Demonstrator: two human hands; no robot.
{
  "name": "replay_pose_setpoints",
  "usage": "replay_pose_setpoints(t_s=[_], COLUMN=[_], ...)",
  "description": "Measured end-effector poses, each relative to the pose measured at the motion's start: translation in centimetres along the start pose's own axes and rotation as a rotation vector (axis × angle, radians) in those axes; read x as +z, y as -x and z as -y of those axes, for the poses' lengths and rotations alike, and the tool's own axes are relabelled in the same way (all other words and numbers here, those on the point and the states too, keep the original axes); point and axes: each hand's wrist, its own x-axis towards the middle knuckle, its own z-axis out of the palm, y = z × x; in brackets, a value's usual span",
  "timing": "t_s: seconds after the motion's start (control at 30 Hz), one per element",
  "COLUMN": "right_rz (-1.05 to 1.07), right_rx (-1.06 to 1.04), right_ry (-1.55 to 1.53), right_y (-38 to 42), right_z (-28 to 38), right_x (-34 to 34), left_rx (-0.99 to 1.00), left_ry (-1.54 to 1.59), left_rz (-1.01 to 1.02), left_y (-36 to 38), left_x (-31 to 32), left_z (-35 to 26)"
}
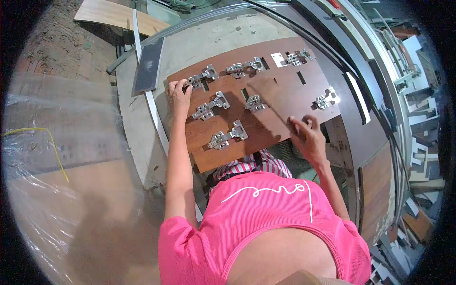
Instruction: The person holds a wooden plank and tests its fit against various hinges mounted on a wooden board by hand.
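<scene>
A brown wood-look board [280, 102] lies in front of me, with several silvery cabinet hinges spread over it. My left hand [179, 97] is at its back left corner, fingers bent and closed on the end of a cabinet hinge [199, 78]. Below that lie another hinge [211, 106] and a hinge near the front edge [229, 135]. My right hand [309, 140] hovers by the front right edge, thumb and fingers curved apart, with nothing visible between them. Closest to it are a hinge at the right [326, 99] and a middle hinge [255, 103].
Under the board is a pale worktable [137, 118]. A dark flat strip [149, 66] lies at its left edge. Long dark and metal profiles [342, 57] run along the right, with offcuts [422, 156] piled beyond. Clear plastic sheeting [61, 128] covers boards on the left.
</scene>
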Motion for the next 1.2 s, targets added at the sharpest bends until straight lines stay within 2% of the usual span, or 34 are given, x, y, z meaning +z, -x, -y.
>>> replay_pose_setpoints(t_s=[0.07,0.13,0.27,0.33,0.37,0.53,0.6,0.67,0.77,0.87,1.07,1.2], right_rz=[0.049,0.004,-0.008,-0.014,-0.023,-0.066,-0.284,-0.351,-0.448,-0.357,-0.441,-0.398], right_rx=[-0.024,-0.105,-0.015,-0.028,-0.061,0.131,0.229,0.371,0.417,0.537,0.506,0.506], right_ry=[0.06,0.114,0.112,0.076,0.096,-0.067,-0.036,-0.013,0.089,0.099,0.1,0.13], right_y=[1.1,1.6,1.9,1.8,1.9,3.4,4.0,4.5,5.6,6.5,7.1,7.1], right_z=[0.1,0.0,0.6,0.1,0.2,-1.2,-3.2,-4.8,-7.4,-9.0,-8.7,-9.4], right_x=[1.2,1.7,1.7,2.0,1.6,0.8,0.9,0.2,-0.2,-0.2,0.5,1.0], left_rx=[0.002,0.011,0.033,0.117,0.081,0.049,0.02,0.064,0.064,0.079,0.064,0.074], left_ry=[0.007,0.011,0.01,0.018,0.043,0.078,0.065,0.043,0.017,0.02,0.004,0.03], left_rz=[0.0,-0.002,-0.016,-0.042,-0.016,0.046,0.05,0.028,0.039,0.028,0.019,-0.012], left_y=[0.0,0.0,0.0,-0.1,-0.1,0.1,0.2,0.2,0.1,0.1,0.1,0.2], left_x=[-0.1,0.2,-0.3,0.2,0.2,-0.5,-0.6,-0.4,-0.3,0.1,0.1,0.3], left_z=[-0.2,0.1,-0.2,0.5,0.5,-0.4,-0.6,-0.4,-0.2,0.3,0.0,0.1])
